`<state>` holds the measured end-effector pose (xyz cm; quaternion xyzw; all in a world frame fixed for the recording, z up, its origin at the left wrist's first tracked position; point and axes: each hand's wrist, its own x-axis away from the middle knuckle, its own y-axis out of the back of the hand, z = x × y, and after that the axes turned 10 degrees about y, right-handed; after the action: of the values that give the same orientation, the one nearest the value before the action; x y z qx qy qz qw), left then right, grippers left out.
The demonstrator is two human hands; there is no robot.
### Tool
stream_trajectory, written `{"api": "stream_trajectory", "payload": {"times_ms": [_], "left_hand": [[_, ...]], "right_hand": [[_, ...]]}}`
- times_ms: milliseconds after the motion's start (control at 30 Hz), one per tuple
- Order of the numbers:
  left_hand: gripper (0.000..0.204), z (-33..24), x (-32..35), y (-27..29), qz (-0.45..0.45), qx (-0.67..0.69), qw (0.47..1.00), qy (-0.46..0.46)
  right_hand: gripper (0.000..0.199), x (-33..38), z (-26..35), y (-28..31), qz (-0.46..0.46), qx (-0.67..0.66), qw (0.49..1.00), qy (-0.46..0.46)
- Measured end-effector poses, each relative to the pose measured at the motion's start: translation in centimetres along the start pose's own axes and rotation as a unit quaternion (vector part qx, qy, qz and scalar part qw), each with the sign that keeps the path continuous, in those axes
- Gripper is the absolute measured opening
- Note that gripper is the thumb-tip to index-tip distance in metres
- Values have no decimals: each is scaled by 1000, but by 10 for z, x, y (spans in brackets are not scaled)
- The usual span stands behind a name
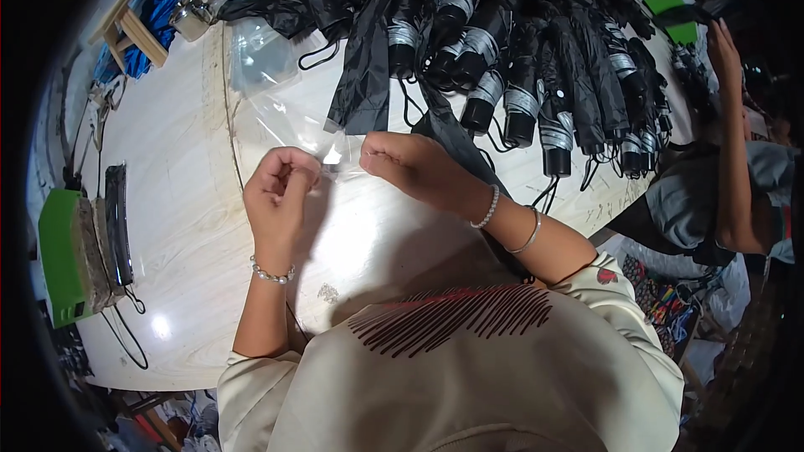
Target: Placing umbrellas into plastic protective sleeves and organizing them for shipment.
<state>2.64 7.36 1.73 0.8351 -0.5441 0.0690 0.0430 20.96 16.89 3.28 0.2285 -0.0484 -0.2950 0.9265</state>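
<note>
Clear plastic sleeve [276, 109] lies flat on the pale wooden counter [184, 226], its near edge pinched between my left hand [280, 188] and right hand [410, 163]. Folded black umbrellas [519, 75] are heaped just beyond, far right.

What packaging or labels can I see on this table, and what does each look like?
Clear plastic sleeve: flat, see-through, on the table, its near edge pinched by the left hand and right hand.
Silver bands: shiny wraps around the folded black umbrellas at the far side.
Green box: rectangular, at the table's left edge.
Green card: small, far right.
</note>
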Motion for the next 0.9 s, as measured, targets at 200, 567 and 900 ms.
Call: {"api": "stream_trajectory", "payload": {"times_ms": [200, 567, 900], "left_hand": [[10, 4, 1, -15, -60, -279, 937, -203], [12, 22, -8, -30, 23, -374, 905, -200], [7, 30, -8, -33, -7, -336, 921, -198]], "right_hand": [[36, 19, 2, 12, -151, 325, 910, 212], [78, 105, -1, 33, -5, 265, 942, -207], [88, 95, 19, 38, -173, 213, 961, 42]]}}
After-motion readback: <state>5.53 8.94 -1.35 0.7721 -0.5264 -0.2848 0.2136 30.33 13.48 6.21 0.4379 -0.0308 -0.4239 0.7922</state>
